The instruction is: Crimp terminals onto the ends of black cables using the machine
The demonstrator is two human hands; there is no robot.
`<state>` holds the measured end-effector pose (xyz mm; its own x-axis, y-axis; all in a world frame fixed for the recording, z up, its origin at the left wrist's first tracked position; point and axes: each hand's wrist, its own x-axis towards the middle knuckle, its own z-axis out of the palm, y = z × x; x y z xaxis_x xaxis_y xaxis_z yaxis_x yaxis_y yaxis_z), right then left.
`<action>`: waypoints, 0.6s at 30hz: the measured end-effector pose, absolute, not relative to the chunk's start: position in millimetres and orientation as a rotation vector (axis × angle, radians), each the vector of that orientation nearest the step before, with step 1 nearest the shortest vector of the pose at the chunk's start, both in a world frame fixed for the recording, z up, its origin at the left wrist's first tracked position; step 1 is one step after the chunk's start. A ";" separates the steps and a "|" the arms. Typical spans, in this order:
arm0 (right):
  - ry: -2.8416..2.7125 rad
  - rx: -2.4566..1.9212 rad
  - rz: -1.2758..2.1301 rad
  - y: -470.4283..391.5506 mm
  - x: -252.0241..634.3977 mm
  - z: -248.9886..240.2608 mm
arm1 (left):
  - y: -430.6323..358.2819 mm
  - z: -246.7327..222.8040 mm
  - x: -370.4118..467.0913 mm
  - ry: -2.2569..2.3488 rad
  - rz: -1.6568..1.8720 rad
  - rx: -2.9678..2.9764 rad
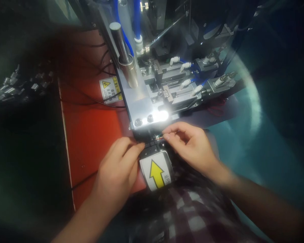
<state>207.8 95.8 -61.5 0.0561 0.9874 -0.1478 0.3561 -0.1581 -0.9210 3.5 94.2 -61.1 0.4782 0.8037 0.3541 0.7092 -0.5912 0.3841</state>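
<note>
My left hand [118, 165] is closed in a pinch at the left side of a small dark fixture [153, 148]; a thin dark strand seems to run from its fingertips, too small to name. On the fixture's other side, my right hand [192, 141] pinches the end of thin reddish wires [159, 137] between thumb and forefinger. The wires lie across the fixture, under the front edge of a metal machine plate [142, 104]. Directly below the fixture is a curved white cover with a yellow arrow [156, 173].
An orange-red machine bed [91, 135] with a warning label [110, 89] lies to the left, crossed by black cables. A metal post [123, 47], pneumatic clamps [177, 94] and blue air tubes [137, 20] stand behind the hands. Shiny small metal parts [10, 86] show blurred at far left.
</note>
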 end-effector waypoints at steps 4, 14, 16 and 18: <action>-1.403 -1.569 1.093 98.1 204.2 -60.8 | 93.8 -60.6 3.8 1.307 0.746 2.536; -1.311 -1.572 1.215 101.2 204.7 -61.5 | 93.2 -62.6 3.0 1.318 0.721 2.535; -1.296 -1.571 1.248 102.7 203.9 -60.9 | 92.8 -62.6 3.1 1.317 0.713 2.534; -1.298 -1.570 1.259 103.4 203.4 -61.5 | 92.7 -62.0 3.3 1.320 0.711 2.535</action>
<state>203.4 103.4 -61.5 0.0116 0.9733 -0.2294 0.2594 -0.2245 -0.9393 3.3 92.7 -62.0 0.4865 0.8113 0.3243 0.7170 -0.5828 0.3824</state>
